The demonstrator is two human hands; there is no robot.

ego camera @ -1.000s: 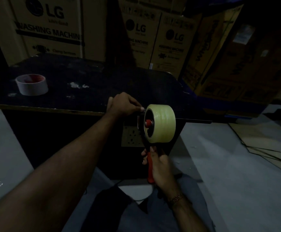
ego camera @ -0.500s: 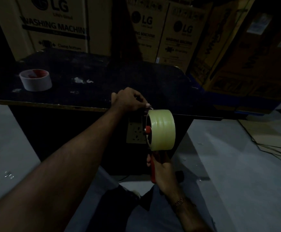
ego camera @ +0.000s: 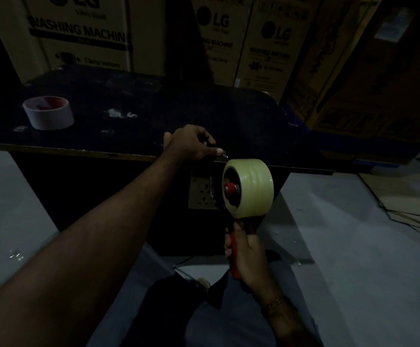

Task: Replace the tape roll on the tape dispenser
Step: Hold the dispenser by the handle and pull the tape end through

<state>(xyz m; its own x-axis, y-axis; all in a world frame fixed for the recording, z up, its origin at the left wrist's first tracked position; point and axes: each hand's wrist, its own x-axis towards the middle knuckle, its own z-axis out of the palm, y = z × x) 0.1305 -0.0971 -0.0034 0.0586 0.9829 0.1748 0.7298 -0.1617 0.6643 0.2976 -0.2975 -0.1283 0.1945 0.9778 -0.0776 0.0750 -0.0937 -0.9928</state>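
Observation:
A full pale-yellow tape roll (ego camera: pixel 252 187) sits on the red hub of a hand-held tape dispenser (ego camera: pixel 230 189). My right hand (ego camera: pixel 245 249) grips the dispenser's red handle from below. My left hand (ego camera: pixel 191 145) reaches over the table edge and pinches something small at the dispenser's top front, just left of the roll; what it pinches is too dark to make out. A second roll, nearly used up with a whitish outside and a red core (ego camera: pixel 49 112), lies flat on the black table (ego camera: pixel 154 116) at the far left.
Tall cardboard washing-machine boxes (ego camera: pixel 78 38) stand behind the table and more boxes (ego camera: pixel 366 83) crowd the right. A wall socket plate (ego camera: pixel 201 194) is on the table's front panel. Flattened cardboard (ego camera: pixel 409 209) lies on the grey floor at right.
The dispenser with its roll has turned slightly, showing more of the red hub. My left hand stays pinched at its top front. The camera has tilted a little.

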